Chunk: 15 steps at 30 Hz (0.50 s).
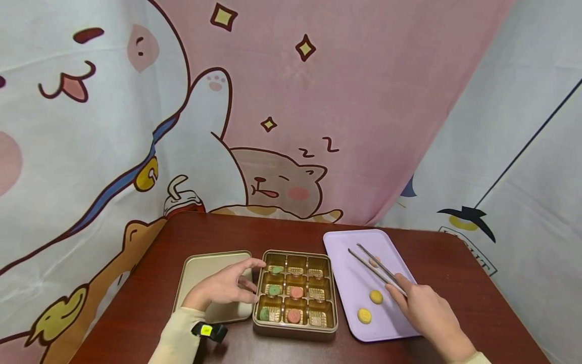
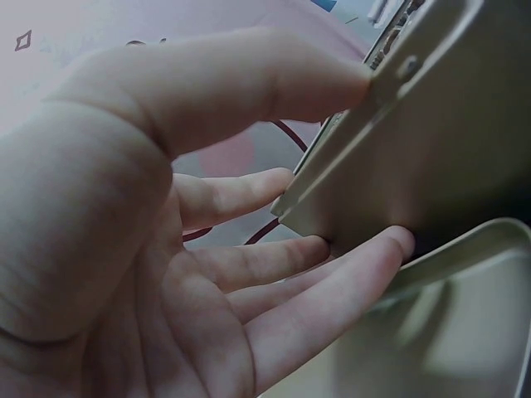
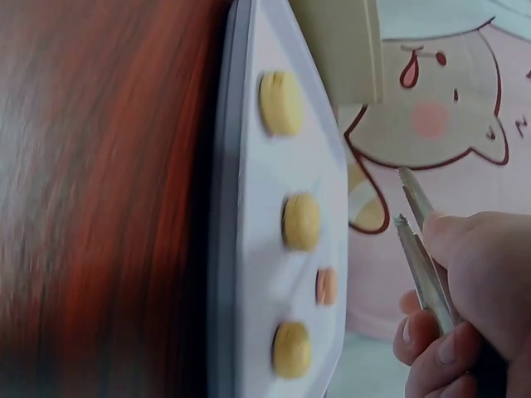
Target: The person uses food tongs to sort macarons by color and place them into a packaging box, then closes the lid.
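My right hand (image 1: 429, 313) grips metal tweezers (image 1: 375, 268), their serrated tips apart with nothing between them, above the lilac tray (image 1: 334, 240). Yellow macarons (image 3: 301, 222) and a pink one (image 3: 326, 286) lie on that tray; my right hand hides a yellow one from the head view. The fingertips of my left hand (image 1: 225, 285) touch the left side of a gold tin (image 1: 295, 333), fingers loosely extended. Inside the tin's nine-compartment insert, green macarons (image 1: 274, 290) fill the left column's compartments one each. Pink macarons (image 1: 293, 316) sit in the middle column's middle and front compartments.
A gold lid (image 1: 218, 260) lies on the reddish-brown table (image 1: 191, 227), left of the tin and partly under my left hand. Behind the table hangs a pink-and-white cartoon curtain (image 1: 364, 101). The tray stands close to the tin's right side.
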### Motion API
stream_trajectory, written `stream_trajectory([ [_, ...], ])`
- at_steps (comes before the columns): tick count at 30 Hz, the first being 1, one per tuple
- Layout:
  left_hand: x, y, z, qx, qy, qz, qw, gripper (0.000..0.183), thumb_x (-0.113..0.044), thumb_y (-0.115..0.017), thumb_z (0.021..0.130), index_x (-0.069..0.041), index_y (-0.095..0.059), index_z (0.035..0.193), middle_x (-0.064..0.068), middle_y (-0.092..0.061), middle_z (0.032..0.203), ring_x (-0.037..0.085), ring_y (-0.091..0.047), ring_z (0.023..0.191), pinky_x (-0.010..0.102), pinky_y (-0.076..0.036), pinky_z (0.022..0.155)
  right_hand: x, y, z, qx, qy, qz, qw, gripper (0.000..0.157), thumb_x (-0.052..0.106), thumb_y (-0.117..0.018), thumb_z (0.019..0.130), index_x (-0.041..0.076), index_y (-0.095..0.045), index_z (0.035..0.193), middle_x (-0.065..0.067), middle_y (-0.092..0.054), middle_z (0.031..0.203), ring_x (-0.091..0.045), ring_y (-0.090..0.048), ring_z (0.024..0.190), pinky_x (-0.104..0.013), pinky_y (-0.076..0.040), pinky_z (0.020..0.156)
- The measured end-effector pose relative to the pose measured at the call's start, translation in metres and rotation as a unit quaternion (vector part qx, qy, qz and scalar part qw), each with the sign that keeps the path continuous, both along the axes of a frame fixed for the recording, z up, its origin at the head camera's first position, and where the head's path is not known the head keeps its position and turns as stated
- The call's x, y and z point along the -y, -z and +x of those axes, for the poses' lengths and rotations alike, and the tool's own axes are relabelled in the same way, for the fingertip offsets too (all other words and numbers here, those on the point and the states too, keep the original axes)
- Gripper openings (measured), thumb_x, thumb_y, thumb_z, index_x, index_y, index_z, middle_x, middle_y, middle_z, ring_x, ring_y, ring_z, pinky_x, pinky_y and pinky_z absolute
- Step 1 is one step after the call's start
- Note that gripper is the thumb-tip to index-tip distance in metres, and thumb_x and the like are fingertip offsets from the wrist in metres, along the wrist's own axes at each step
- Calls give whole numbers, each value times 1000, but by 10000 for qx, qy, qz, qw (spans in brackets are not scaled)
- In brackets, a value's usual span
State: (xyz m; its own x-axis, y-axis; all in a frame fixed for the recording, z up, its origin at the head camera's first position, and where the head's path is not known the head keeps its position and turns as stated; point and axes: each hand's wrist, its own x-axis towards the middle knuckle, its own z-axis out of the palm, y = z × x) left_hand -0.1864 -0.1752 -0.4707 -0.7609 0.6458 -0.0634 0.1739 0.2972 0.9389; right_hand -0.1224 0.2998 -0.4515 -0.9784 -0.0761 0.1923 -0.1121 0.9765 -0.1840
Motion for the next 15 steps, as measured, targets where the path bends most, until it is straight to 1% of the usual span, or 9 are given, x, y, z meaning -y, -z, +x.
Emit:
stream_trajectory([
  [3,0,-1,0,-2,12,33,10000,77,-5,-82,87,1,-41,152,29,-34,161,33,-72,110,30,-61,82,-8,3,-4,335,220,60,9992,35,41,-64,104,7,-64,113,-10,-60,69,-22,-50,59,-41,-41,46],
  [7,0,0,0,23,15,61,10000,77,-4,-82,88,1,-40,152,29,-34,161,33,-72,110,30,-61,82,-16,5,-7,683,444,119,9966,46,41,-65,104,1,-64,126,-20,-69,85,-24,-56,64,-44,-47,49],
  [9,0,-1,0,38,-3,58,10000,77,-4,-82,88,1,-40,152,29,-34,161,33,-72,110,30,-61,82,-19,6,-9,781,531,155,9954,51,43,-64,104,-1,-63,131,-25,-71,94,-26,-60,68,-49,-50,52],
  [12,-1,0,0,53,-24,39,10000,77,-4,-82,88,0,-40,153,28,-35,161,33,-72,110,30,-61,81,-23,7,-10,867,607,169,9942,56,45,-62,105,-3,-61,135,-29,-71,103,-27,-63,73,-53,-53,56],
  [15,-1,0,0,57,-30,43,10000,77,-4,-82,88,0,-41,153,28,-35,161,34,-71,110,30,-61,82,-25,9,-10,920,650,164,9935,52,44,-62,105,-2,-62,131,-24,-71,96,-26,-59,70,-50,-51,54],
])
